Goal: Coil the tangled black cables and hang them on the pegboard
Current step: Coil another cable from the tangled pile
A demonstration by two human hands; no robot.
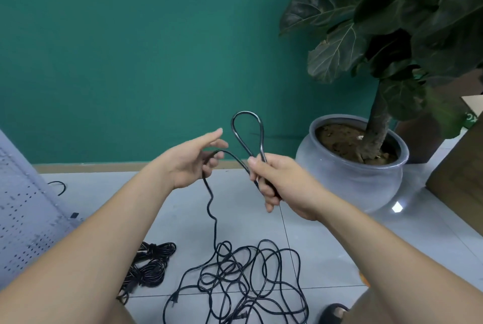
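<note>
My right hand (pixel 277 182) grips a black cable, and one loop (pixel 247 130) stands up above its fist. From that fist the cable arcs left across my left hand (pixel 194 160), whose fingers are spread and only loosely curved under the strand. Below my left hand the cable hangs down to a tangled pile (pixel 245 282) of black cable on the floor tiles; a plug (pixel 174 299) shows at the pile's left edge. A second bundle of black cable (pixel 149 263) lies left of the pile. The grey pegboard (pixel 23 219) leans at the far left.
A large grey pot (pixel 352 177) with a broad-leaved plant (pixel 392 22) stands at the right against the green wall. A brown board or box (pixel 460 174) stands at the far right. My sandalled foot (pixel 335 313) shows at the bottom right. A short cable end (pixel 58 187) lies beside the pegboard.
</note>
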